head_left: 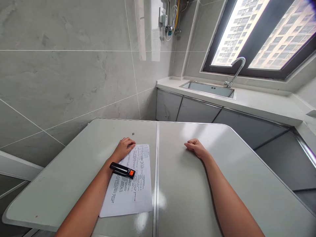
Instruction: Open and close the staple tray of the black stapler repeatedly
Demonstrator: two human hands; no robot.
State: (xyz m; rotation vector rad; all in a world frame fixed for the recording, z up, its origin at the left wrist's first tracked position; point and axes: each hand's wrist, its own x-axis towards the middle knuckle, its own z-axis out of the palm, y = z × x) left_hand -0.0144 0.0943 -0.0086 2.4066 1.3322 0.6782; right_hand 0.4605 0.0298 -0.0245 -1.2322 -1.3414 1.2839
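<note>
My left hand rests at the top left corner of a printed sheet of paper, its fingers lying loosely bent on the table and the paper's edge. Across the sheet, touching or very near my left forearm, lies a black stapler with an orange patch at its right end. Just beyond my left fingers are small dark strips that look like staples. To the right of the table's centre seam, my right hand sits closed in a loose fist on the tabletop, apart from the paper; nothing shows in it.
The pale folding table has a metal seam down its middle. Behind it, a white counter holds a sink and a curved tap under a window. A grey tiled wall stands at the left.
</note>
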